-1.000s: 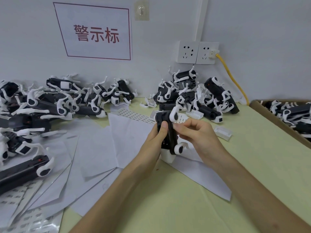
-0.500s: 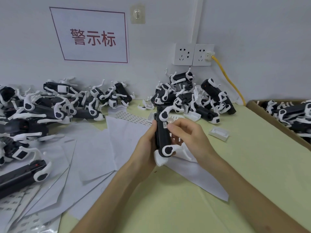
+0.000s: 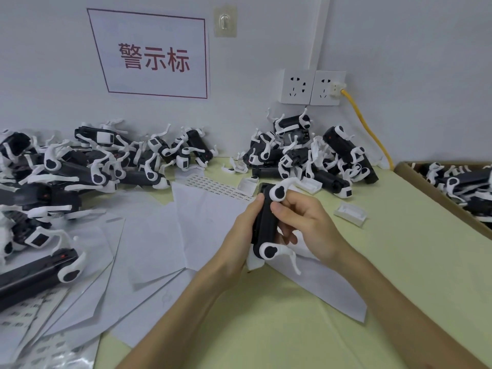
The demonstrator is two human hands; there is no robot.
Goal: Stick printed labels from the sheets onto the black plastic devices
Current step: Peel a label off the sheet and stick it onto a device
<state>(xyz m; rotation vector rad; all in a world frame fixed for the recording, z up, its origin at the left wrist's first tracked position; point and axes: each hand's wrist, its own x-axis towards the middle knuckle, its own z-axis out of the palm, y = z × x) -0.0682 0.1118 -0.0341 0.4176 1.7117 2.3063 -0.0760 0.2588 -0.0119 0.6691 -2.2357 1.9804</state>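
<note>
A black plastic device with a white clip at each end is held upright over the middle of the worktop. It is gripped from both sides. The left hand is wrapped round its left edge with the thumb laid near the top. The right hand is clamped on its right side, the thumb pressed on the black front and the other fingers curled behind. Blank white papers are spread beneath and to the left of the hands. A label sheet with rows of small prints is seen just beyond them, and more printed sheets are laid at the near left corner. Like devices are piled against the wall in a left heap and a middle heap, and others are held in a cardboard box at the right edge. On the wall, a sign with red characters and two sockets with a yellow cable are seen.
</note>
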